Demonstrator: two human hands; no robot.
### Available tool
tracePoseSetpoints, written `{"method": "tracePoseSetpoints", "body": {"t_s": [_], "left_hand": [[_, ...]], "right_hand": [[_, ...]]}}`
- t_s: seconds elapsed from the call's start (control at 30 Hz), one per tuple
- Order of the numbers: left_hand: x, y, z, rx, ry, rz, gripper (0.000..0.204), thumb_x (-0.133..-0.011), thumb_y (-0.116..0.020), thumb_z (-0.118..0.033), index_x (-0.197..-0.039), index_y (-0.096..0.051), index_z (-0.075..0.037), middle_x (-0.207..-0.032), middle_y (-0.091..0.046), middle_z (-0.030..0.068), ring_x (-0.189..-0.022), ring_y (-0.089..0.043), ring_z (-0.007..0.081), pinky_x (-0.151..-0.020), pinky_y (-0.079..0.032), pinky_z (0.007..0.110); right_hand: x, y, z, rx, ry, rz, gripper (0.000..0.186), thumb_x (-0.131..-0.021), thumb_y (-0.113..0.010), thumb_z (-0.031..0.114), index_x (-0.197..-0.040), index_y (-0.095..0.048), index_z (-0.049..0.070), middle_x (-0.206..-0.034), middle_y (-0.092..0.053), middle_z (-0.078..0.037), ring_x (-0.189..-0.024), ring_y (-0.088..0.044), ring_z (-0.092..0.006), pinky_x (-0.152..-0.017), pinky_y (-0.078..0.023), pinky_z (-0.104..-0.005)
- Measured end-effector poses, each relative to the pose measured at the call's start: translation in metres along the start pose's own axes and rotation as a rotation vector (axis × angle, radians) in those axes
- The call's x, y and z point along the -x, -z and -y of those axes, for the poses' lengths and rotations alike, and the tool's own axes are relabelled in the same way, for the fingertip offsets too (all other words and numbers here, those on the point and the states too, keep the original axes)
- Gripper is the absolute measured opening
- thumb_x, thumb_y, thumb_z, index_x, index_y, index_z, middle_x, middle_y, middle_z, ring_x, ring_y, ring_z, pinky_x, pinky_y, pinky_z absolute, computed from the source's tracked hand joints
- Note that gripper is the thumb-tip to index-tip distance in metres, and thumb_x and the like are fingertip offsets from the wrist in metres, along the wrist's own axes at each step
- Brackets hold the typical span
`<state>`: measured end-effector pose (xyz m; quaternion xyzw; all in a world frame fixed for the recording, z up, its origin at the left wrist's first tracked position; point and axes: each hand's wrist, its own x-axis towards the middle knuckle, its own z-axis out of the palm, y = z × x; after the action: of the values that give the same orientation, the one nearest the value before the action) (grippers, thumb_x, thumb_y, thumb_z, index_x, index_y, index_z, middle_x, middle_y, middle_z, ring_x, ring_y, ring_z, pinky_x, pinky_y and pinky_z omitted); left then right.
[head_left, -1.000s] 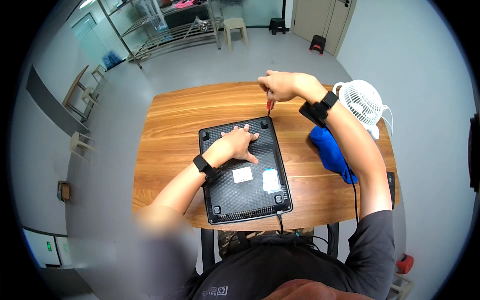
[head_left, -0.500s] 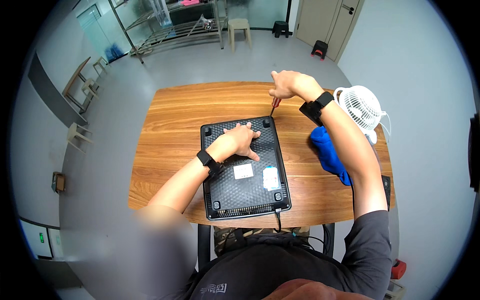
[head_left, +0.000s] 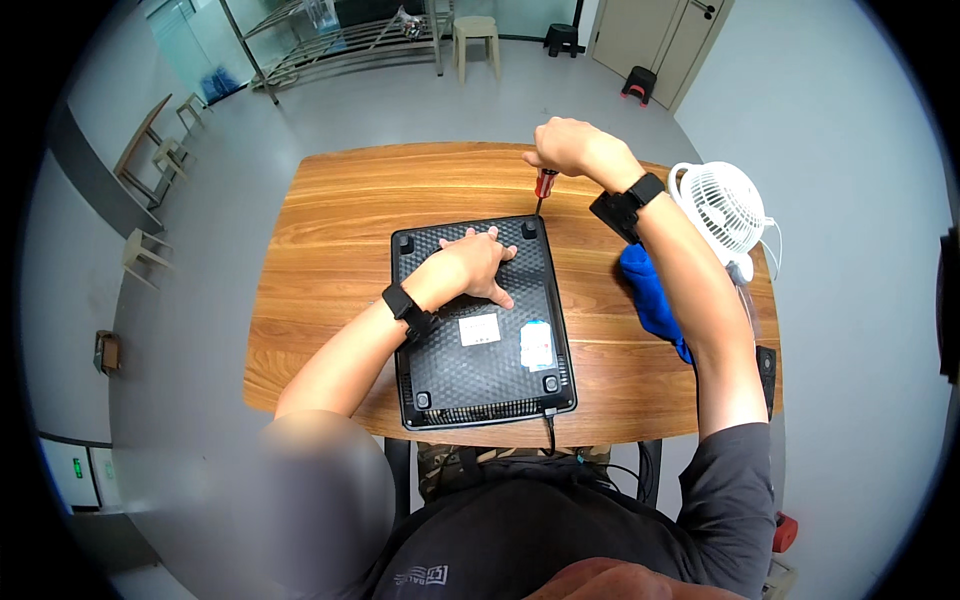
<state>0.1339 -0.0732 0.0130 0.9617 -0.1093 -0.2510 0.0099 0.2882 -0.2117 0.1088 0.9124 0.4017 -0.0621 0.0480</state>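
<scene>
A flat black appliance [head_left: 450, 377], which looks like an induction cooker, lies bottom up on the wooden table with its feet, vents and two labels showing. My left hand [head_left: 472, 268] rests flat on its textured underside, fingers spread. At the far right corner of the appliance, a screwdriver [head_left: 545, 186] with a red handle stands nearly upright, shaft down. My right hand [head_left: 572, 147] is closed over the top of its handle. The screwdriver's tip meets the corner; any screw there is too small to make out.
A white fan [head_left: 722, 207] and a blue cloth [head_left: 652, 292] sit at the table's right side. One black cord [head_left: 550, 435] runs from the appliance over the near edge. A dark flat object [head_left: 766, 375] lies by my right elbow. Stools and a metal rack [head_left: 340, 60] stand beyond the table.
My right hand has turned on the screwdriver's handle, its raised finger now lowered. The screwdriver stays at the same corner. My left hand keeps its place, and the whole view has shifted slightly.
</scene>
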Motion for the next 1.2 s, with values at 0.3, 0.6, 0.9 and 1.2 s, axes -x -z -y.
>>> {"method": "tracePoseSetpoints", "body": {"t_s": [0.3,0.6,0.9,1.2], "left_hand": [[-0.002,-0.001,0.003,0.01,0.016,0.013,0.112,-0.067,-0.081,-0.07,-0.157,-0.039,-0.019,-0.166,-0.021,0.0213,-0.147,-0.033,0.0444,-0.105,-0.046,0.067],[-0.001,-0.001,0.002,0.009,0.004,-0.008,0.111,-0.067,-0.083,-0.068,-0.157,-0.04,-0.018,-0.165,-0.024,0.0229,-0.145,-0.038,0.0452,-0.101,-0.051,0.065],[-0.001,0.001,0.001,0.027,0.007,-0.008,0.113,-0.065,-0.084,-0.068,-0.157,-0.04,-0.018,-0.165,-0.024,0.0227,-0.144,-0.039,0.0445,-0.102,-0.05,0.065],[-0.003,-0.002,0.005,0.035,-0.005,-0.023,0.113,-0.065,-0.083,-0.068,-0.157,-0.04,-0.019,-0.165,-0.024,0.0222,-0.144,-0.039,0.0429,-0.103,-0.049,0.065]], "right_hand": [[0.006,0.019,0.004,0.03,-0.079,0.137,0.047,-0.092,-0.068,0.029,-0.131,-0.056,0.005,-0.119,-0.072,-0.015,-0.099,-0.073,-0.0302,-0.084,-0.058,-0.0435],[0.008,0.012,-0.006,-0.217,-0.049,0.165,0.027,-0.094,-0.063,0.02,-0.112,-0.064,-0.001,-0.094,-0.076,-0.014,-0.072,-0.075,-0.0273,-0.067,-0.059,-0.0381],[0.005,0.015,0.003,0.033,-0.125,0.107,0.043,-0.1,-0.055,0.039,-0.099,-0.076,0.002,-0.094,-0.076,-0.016,-0.081,-0.074,-0.0283,-0.075,-0.06,-0.0396],[0.011,0.022,-0.001,-0.075,0.009,0.243,0.053,-0.091,-0.074,0.024,-0.135,-0.051,0.005,-0.107,-0.074,-0.017,-0.088,-0.075,-0.0286,-0.073,-0.06,-0.0417]]}}
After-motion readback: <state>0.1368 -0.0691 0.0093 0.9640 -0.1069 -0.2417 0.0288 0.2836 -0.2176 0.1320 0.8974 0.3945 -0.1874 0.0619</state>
